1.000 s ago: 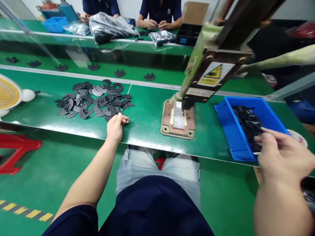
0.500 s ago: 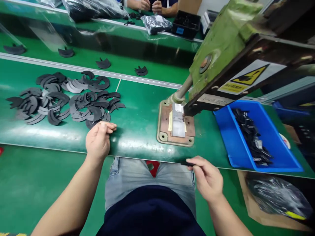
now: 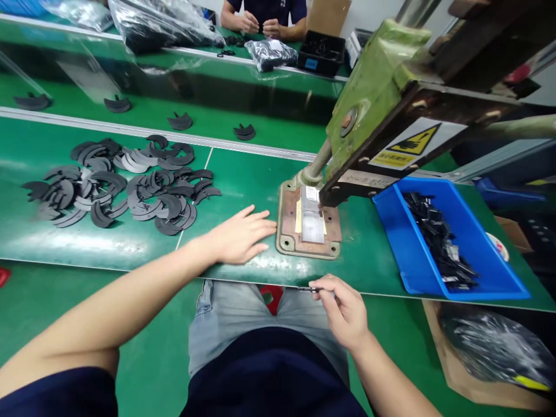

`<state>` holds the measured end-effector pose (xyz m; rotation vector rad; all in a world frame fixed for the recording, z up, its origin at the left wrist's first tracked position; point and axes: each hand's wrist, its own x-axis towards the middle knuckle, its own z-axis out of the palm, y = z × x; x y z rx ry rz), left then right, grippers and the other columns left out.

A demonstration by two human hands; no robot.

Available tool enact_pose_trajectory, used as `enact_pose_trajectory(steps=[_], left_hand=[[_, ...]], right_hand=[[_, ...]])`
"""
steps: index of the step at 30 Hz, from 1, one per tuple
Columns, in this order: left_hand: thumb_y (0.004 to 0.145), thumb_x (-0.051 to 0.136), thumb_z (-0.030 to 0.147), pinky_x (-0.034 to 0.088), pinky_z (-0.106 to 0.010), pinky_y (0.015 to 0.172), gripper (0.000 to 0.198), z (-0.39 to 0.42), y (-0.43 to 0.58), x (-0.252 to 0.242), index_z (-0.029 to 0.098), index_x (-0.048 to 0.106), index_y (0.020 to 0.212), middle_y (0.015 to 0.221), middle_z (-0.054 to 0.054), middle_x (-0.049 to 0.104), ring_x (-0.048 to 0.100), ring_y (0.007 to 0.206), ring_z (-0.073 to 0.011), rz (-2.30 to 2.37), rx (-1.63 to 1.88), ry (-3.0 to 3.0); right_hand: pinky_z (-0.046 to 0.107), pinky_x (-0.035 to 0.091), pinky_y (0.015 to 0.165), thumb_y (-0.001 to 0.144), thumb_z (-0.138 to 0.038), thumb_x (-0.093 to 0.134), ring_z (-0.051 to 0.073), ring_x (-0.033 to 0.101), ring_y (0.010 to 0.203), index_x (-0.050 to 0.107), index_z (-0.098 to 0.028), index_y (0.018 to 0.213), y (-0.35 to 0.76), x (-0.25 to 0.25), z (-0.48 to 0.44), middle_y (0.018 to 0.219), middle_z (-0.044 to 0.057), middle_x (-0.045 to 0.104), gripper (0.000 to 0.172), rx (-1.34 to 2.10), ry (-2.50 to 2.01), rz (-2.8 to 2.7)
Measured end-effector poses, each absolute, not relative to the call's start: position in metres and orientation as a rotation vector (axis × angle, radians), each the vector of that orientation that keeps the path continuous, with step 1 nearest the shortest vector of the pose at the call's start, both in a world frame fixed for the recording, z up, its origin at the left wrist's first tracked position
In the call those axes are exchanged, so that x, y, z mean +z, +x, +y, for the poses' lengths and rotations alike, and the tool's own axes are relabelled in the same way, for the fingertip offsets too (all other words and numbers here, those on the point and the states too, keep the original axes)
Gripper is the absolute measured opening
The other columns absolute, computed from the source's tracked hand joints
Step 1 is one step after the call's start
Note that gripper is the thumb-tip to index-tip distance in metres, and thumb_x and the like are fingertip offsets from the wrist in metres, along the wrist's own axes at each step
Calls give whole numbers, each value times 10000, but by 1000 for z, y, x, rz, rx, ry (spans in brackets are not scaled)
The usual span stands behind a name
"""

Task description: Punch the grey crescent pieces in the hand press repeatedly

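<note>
My left hand lies flat on the green table, fingers spread, its tips close to the left edge of the press base. It holds nothing. Between the thumb and fingers of my right hand is a thin black piece, pointing left over the table's front edge; its exact kind is too small to tell. A metal block sits on the base under the green hand press. Dark grey curved pieces lie in a loose heap on the left.
A blue bin of black parts stands right of the press. Behind the table runs a green conveyor carrying several curved pieces. Across it a co-worker's hands are near plastic bags and a black box.
My left hand has moved right from beside the heap toward the press base, going from pinched fingers to spread. My right hand has shifted slightly left with the black piece.
</note>
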<state>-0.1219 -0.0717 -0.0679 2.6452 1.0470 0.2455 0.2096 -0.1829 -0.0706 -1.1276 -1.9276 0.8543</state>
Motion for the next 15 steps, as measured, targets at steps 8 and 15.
enact_pose_trajectory(steps=[8, 15], left_hand=[[1045, 549, 408, 313, -606, 1276, 437, 50, -162, -30, 218, 672, 1419, 1539, -164, 632, 498, 1505, -369, 1973, 1094, 2330], [981, 687, 308, 549, -358, 892, 87, -54, -122, -45, 222, 685, 967, 962, -35, 728, 690, 907, -199, 1695, 1363, 2075]], right_hand=[[261, 560, 720, 999, -175, 565, 114, 695, 776, 715, -258, 1143, 219, -70, -197, 817, -8, 713, 224, 837, -1096, -1932], [261, 557, 700, 1007, -165, 536, 106, 672, 751, 691, -244, 1127, 223, -74, -194, 776, -15, 691, 211, 823, -1054, -1946]])
